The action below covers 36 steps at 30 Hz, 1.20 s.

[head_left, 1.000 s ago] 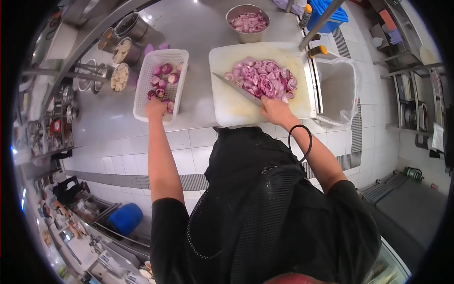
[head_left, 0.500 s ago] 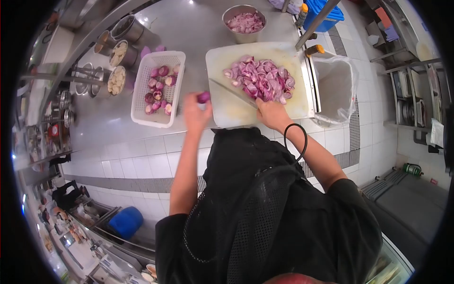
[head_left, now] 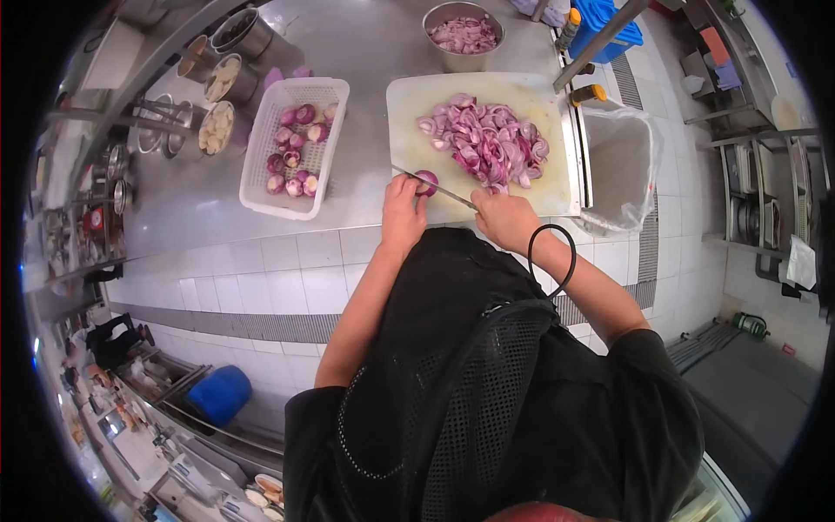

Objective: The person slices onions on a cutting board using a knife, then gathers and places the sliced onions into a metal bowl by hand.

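My left hand (head_left: 404,209) grips a red onion (head_left: 426,181) at the front left of the white cutting board (head_left: 413,104). In my right hand (head_left: 507,217) is a knife (head_left: 452,195), its blade stretched leftward over the board at the onion. Whether the edge has entered the onion I cannot tell. A pile of sliced red onion (head_left: 491,143) covers the board's middle and right. To the left stands a white perforated basket (head_left: 252,178) with several peeled red onions (head_left: 293,159) in it.
Behind the board sits a steel pot (head_left: 464,59) of sliced onion. Steel containers, some with pale pieces (head_left: 216,129), stand at the far left. A lined bin (head_left: 616,165) adjoins the board's right side, below a metal post (head_left: 600,43) and an orange-capped bottle (head_left: 587,94).
My left hand has moved right with the onion, from beside the basket onto the board. The knife blade now lies lower, across the onion.
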Motion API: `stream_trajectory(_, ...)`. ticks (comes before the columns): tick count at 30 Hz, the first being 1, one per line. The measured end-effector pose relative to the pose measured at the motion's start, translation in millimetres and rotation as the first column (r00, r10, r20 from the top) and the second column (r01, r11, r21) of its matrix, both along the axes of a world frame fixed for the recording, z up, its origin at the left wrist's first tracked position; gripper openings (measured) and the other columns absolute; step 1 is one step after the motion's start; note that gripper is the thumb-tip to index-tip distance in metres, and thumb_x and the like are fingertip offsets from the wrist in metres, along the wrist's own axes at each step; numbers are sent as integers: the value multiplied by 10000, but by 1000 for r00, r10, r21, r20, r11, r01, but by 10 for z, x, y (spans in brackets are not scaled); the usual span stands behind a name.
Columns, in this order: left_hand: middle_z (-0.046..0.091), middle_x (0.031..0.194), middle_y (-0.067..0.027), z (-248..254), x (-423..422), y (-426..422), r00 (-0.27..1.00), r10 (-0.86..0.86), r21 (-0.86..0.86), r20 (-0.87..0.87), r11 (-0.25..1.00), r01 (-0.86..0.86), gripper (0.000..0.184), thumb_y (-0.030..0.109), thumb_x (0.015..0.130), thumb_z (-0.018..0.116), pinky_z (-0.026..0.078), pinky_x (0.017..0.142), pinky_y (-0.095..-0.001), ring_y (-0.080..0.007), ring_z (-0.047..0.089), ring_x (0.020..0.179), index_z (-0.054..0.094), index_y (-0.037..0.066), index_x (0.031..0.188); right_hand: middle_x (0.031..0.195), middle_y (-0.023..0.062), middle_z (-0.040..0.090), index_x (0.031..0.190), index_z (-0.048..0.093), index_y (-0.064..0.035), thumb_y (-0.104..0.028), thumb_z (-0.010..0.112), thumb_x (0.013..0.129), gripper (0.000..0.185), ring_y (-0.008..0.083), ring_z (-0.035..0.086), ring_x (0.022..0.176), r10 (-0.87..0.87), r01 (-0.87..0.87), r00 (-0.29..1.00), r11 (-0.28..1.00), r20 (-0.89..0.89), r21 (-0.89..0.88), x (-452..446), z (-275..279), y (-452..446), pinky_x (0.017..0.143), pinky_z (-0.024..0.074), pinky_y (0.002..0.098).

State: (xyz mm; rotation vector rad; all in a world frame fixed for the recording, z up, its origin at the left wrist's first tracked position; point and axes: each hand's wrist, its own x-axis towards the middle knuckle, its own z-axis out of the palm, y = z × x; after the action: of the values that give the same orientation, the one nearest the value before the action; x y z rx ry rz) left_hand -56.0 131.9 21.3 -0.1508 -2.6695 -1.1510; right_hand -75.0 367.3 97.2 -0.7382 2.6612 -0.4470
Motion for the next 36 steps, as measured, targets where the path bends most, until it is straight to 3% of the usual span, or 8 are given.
stream_trajectory(8, 602, 1189, -168, -64, -50, 1, 1000, 22, 38, 6, 999, -23, 283, -33, 828, 729, 495, 975, -461, -395, 586, 1125, 640, 29, 1089, 841, 225, 734, 1101, 626, -16, -129, 616, 911, 220, 409, 746, 797, 0, -1, 999, 999, -42, -37, -157, -711, -293, 689, 587, 523)
stream_trajectory(10, 607, 1187, -169, -60, -39, -7, 999, 14, 4, -36, 1000, -14, 269, -1, 838, 731, 498, 968, -467, -394, 590, 1119, 646, 30, 1091, 824, 225, 718, 1100, 577, -39, -159, 597, 949, 194, 440, 725, 781, -20, 20, 1000, 999, 22, -27, -230, -755, -391, 705, 564, 566)
stream_trajectory(14, 612, 1185, -172, 12, -235, 100, 998, -14, -52, -60, 999, 11, 252, 34, 852, 729, 500, 957, -474, -400, 594, 1100, 649, 27, 1091, 907, 230, 746, 1135, 610, -35, -148, 576, 933, 234, 435, 742, 852, -68, 74, 992, 996, 106, -57, -330, -616, -116, 748, 576, 559)
stream_trajectory(16, 621, 1146, -170, 36, -273, 118, 983, -93, -35, 156, 994, 99, 254, 32, 843, 736, 489, 983, -467, -399, 599, 1106, 646, 14, 1080, 903, 251, 740, 1111, 608, -23, -152, 568, 937, 221, 445, 738, 867, -152, 156, 983, 987, 102, -32, -293, -578, -47, 777, 577, 562)
stream_trajectory(25, 620, 1110, -166, -75, -319, 229, 990, -89, 15, 105, 996, 88, 272, -20, 834, 735, 494, 943, -451, -395, 599, 1094, 628, 12, 1082, 863, 266, 739, 1070, 592, 2, -77, 569, 927, 165, 428, 757, 815, -133, 133, 991, 990, -7, 55, -152, -222, -168, 727, 599, 519)
stream_trajectory(27, 620, 1106, -167, -60, -359, 214, 993, -91, 35, 78, 995, 88, 275, -30, 830, 736, 496, 939, -455, -396, 603, 1083, 626, 10, 1079, 834, 259, 732, 1062, 586, -1, -102, 565, 943, 157, 431, 748, 791, -142, 143, 989, 990, -41, 19, -169, -617, -190, 713, 593, 529)
stream_trajectory(30, 619, 1096, -168, -76, -364, 214, 996, -82, 49, 38, 996, 80, 274, -39, 827, 736, 500, 927, -461, -398, 611, 1059, 626, 8, 1073, 808, 251, 726, 1052, 580, -5, -126, 560, 959, 153, 433, 741, 766, -150, 149, 984, 989, -96, -23, -314, -712, -247, 696, 586, 539)
stream_trajectory(36, 619, 1097, -175, -72, -367, 267, 992, -94, 66, 79, 994, 89, 259, -38, 834, 721, 506, 919, -476, -410, 613, 1058, 627, 6, 1071, 904, 266, 747, 1079, 594, -6, -89, 535, 954, 161, 425, 760, 837, -120, 118, 993, 990, 19, 71, -282, -265, -233, 738, 601, 523)
